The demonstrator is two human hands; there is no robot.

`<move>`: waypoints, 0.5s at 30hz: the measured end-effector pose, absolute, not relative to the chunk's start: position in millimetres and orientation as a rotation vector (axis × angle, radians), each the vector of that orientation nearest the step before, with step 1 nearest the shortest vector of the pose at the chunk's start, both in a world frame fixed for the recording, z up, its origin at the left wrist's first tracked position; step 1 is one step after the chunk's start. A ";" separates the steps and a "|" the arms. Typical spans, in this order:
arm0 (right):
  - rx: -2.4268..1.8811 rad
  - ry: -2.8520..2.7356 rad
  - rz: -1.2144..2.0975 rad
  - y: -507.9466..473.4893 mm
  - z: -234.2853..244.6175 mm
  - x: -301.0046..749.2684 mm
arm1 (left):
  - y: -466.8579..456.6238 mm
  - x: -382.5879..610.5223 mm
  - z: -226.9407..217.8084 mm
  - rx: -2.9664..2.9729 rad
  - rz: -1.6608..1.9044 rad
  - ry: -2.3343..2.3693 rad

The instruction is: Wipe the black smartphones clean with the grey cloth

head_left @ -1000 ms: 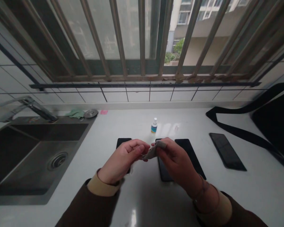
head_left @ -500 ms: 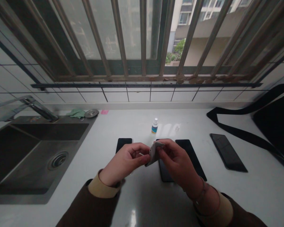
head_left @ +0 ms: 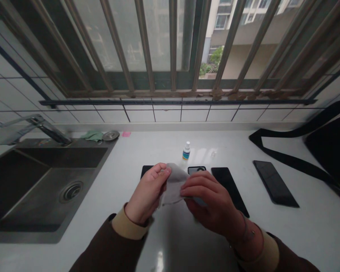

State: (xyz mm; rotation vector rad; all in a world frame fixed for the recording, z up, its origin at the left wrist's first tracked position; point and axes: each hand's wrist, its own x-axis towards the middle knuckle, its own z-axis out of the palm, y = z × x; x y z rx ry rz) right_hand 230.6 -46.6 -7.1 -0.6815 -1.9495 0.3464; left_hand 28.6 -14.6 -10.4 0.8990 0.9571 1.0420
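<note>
A thin grey cloth (head_left: 175,185) is stretched between my two hands above the counter. My left hand (head_left: 149,192) pinches its left edge between thumb and fingers. My right hand (head_left: 211,200) grips the right side, fingers on top and thumb hidden. Under and behind the hands lie several dark flat devices: one black phone (head_left: 146,170) mostly covered by my left hand, a phone with a dark rim and a round camera (head_left: 193,170) partly covered by my right hand, and a black phone (head_left: 226,185) to its right. Beyond them a small white spray bottle (head_left: 186,152) with a blue and yellow label stands upright.
A steel sink (head_left: 82,196) with a faucet (head_left: 49,128) is on the left. Beside it lie a green rag (head_left: 92,136), a metal drain strainer (head_left: 110,136) and a pink slip (head_left: 126,134). On the right are another dark phone (head_left: 275,183) and a black bag strap (head_left: 294,163).
The folded grey cloth has been opened out into a wider sheet. My left hand has turned upright, and my right fingers have spread over the cloth's right side.
</note>
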 end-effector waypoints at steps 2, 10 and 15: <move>-0.688 -1.958 0.459 -47.9 -9.2 228.5 | -15.2 29.2 -9.8 0.889 1.064 0.951; -1.153 -1.481 0.860 -41.4 -17.1 231.0 | -20.7 28.9 -6.7 0.994 1.016 0.793; -1.216 -1.364 0.958 -38.2 -16.3 232.2 | -19.1 25.7 -12.8 1.102 0.936 0.795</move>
